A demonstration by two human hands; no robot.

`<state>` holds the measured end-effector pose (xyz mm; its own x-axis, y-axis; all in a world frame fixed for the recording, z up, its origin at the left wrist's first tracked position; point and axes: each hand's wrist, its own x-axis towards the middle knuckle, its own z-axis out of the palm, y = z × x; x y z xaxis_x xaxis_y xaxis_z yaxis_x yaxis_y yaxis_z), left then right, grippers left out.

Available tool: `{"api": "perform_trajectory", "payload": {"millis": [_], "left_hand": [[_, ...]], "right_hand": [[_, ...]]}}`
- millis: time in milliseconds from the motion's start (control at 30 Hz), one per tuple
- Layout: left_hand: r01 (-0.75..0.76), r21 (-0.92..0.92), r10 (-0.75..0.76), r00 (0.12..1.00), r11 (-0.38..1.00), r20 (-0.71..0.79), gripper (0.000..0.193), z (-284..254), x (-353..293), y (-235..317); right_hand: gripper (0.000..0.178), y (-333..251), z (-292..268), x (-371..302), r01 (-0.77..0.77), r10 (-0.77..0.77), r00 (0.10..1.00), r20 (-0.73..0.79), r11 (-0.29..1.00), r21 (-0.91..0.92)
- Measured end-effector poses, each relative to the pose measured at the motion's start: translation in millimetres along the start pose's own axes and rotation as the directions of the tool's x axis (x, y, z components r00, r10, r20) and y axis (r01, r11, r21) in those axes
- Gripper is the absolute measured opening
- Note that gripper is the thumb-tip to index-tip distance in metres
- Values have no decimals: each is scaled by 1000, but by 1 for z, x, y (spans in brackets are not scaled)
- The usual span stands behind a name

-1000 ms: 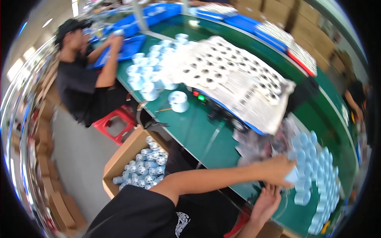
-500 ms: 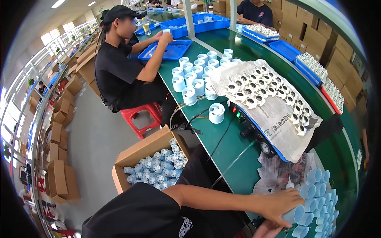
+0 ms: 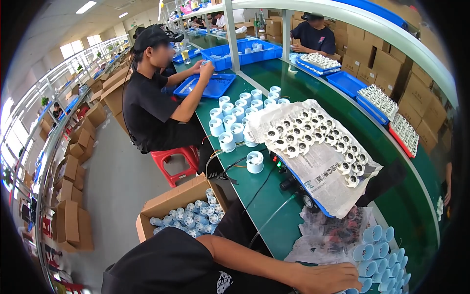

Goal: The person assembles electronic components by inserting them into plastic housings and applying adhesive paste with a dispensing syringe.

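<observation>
Far left, on the floor: stacked brown cartons (image 3: 73, 220) along the aisle, then an open cardboard box (image 3: 169, 208) part-filled with small pale-blue cylindrical parts, standing just beside the bench and near the wearer's shoulder. Behind it, a red plastic stool (image 3: 174, 164) bearing a seated co-worker (image 3: 152, 108) in black, both of that person's hands raised over a shallow blue tray (image 3: 210, 85). On the green workbench (image 3: 259, 196), moving right: a cluster of upright pale-blue cups (image 3: 235, 122); one lone cup (image 3: 255, 161) standing apart, with black cables trailing past it toward the near edge; a sheet of newspaper (image 3: 328, 171) draped over a raised fixture and carrying rows of small white round parts. Nearer the wearer, crumpled clear plastic wrap (image 3: 325, 235) — lying between the newspaper and the work in hand. Lower right: the hand (image 3: 328, 279) at the end of the one forearm in view, reaching in from the bottom edge, lies flat with fingers loosely spread, touching the near edge of a packed row of pale-blue tubes (image 3: 379, 259) laid on their sides; it holds nothing that I can see, and I cannot tell which hand it is — no second hand is in view. By my judgement the step is picking a tube from this stack; the next move calls for closing the fingers round one end tube without rolling its neighbours. The plastic wrap and cables crowd the reach. Far right: blue and red trays (image 3: 387, 105) of white parts, cartons behind.
</observation>
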<state>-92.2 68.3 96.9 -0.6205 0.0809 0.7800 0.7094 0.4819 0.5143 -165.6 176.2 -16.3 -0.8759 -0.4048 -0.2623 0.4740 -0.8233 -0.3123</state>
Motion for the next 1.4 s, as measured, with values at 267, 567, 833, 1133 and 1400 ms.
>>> {"api": "perform_trajectory", "payload": {"millis": [267,567,833,1133,1400], "left_hand": [[1,-77,-2,1000,997,-8,65,-3,18,2],[195,-178,-212,974,965,-84,65,-12,6,23],[669,-63,-672,740,740,-31,58,-8,-103,-24],[695,120,-700,715,709,-4,62,-22,-94,-23],[661,128,-667,745,739,1,66,-17,-97,-21]], "right_hand": [[53,3,32,21,95,-94,995,17,981,-170],[55,-8,34,20,201,-202,979,41,888,-414],[49,-61,-4,0,330,-303,942,145,917,-225],[37,-52,57,-46,445,-90,878,470,517,-732],[42,-45,54,-50,400,-84,912,401,396,-827]]}}
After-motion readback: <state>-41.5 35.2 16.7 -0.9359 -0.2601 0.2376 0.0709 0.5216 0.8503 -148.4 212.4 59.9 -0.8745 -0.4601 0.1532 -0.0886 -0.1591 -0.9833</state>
